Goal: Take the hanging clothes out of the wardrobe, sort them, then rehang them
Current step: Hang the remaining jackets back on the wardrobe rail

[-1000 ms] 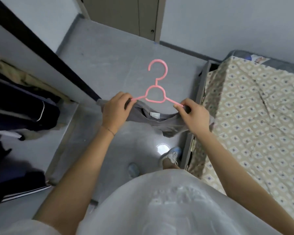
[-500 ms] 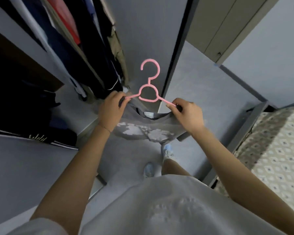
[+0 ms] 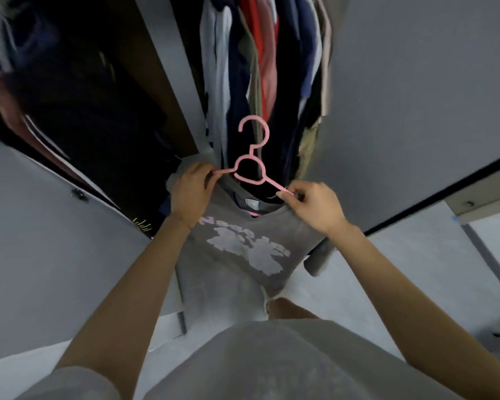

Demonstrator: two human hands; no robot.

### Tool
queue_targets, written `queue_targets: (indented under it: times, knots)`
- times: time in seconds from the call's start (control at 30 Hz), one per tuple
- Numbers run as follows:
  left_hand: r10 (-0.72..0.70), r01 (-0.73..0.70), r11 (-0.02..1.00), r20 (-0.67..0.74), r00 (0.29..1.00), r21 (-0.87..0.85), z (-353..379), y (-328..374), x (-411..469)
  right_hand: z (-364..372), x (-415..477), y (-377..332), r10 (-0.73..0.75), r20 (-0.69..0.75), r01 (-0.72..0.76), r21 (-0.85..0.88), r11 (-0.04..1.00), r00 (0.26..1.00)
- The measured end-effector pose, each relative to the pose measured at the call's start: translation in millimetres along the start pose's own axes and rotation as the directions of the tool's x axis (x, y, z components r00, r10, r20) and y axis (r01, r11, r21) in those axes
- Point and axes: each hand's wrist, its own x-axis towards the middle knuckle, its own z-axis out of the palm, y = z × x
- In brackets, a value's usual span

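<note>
Item: pink plastic hanger carrying grey printed T-shirt; we grip its two arms, left hand and right hand, fingers curled round them. Beyond the hook, crowded hanging clothes fill the wardrobe.

Pale grey short-sleeved top, bare forearms.

Both bare arms reached forward, elbows slightly bent. The left hand curled round one end of the pink hanger. The right hand pinched its other end between thumb and fingertips, knuckles up.
</note>
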Motion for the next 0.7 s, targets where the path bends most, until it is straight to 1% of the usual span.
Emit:
queue_targets:
  times: [0.17, 0.27, 0.37, 0.47, 0.6, 0.7]
  knots:
    - [-0.074, 0.078, 0.996, -0.078, 0.994, 0.052, -16.3, -26.3, 29.1, 2.0, 55.1, -26.3, -0.087, 0.052, 0.079, 0.142, 0.987, 0.995]
    - [-0.119, 0.129, 0.989, -0.13, 0.984, 0.073, -27.6, -40.4, 47.3, 4.0, 84.9, -43.7, -0.132, 0.042, 0.12, 0.222, 0.968, 0.99]
    - [-0.136, 0.159, 0.981, -0.191, 0.972, 0.111, -41.5, -52.2, 64.8, 3.2, 112.8, -63.8, -0.169, 0.035, 0.157, 0.223, 0.962, 0.985]
    - [-0.147, 0.185, 0.969, -0.219, 0.965, 0.166, -56.9, -62.7, 83.0, 2.7, 137.3, -84.1, -0.2, 0.032, 0.188, 0.228, 0.955, 0.979]
    - [-0.154, 0.205, 0.954, -0.232, 0.96, 0.219, -77.2, -78.7, 109.2, 3.6, 166.0, -108.8, -0.208, 0.009, 0.202, 0.208, 0.957, 0.978]
    - [-0.158, 0.205, 0.954, -0.213, 0.964, 0.218, -90.4, -94.2, 134.3, 3.7, 185.4, -125.3, -0.186, -0.031, 0.189, 0.219, 0.957, 0.982]
